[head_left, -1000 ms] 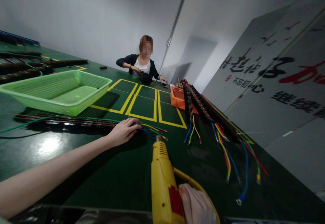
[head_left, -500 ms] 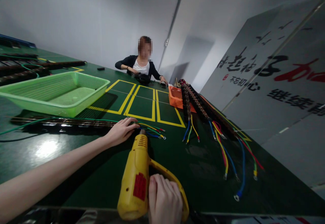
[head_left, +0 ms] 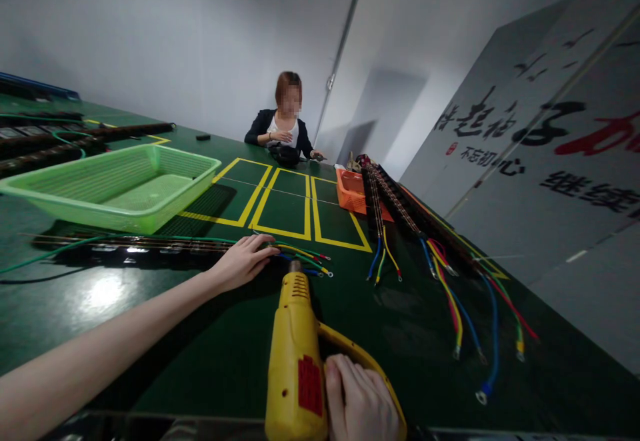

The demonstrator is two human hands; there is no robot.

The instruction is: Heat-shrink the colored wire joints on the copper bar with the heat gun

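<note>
My right hand [head_left: 363, 398] is wrapped round the handle of a yellow heat gun [head_left: 296, 354] near the table's front edge. The gun's metal nozzle points away from me, close by the coloured wires [head_left: 306, 254] with ring terminals. Those wires come out at the right end of a long dark wire bundle [head_left: 165, 249] lying across the table. My left hand [head_left: 245, 261] rests on that end, its fingers closed round the wires, with the fingertips just left of the nozzle.
A green basket [head_left: 130, 216] stands behind the bundle. More dark bundles [head_left: 393, 194] with coloured leads lie at the right, partly over an orange basket [head_left: 349, 191]. Others [head_left: 115, 133] lie at the far left. A person [head_left: 287, 121] sits across the green table.
My right hand and the heat gun have shifted right, the nozzle now nearer the terminals. My left hand keeps its hold. The person opposite has raised a hand and moved slightly.
</note>
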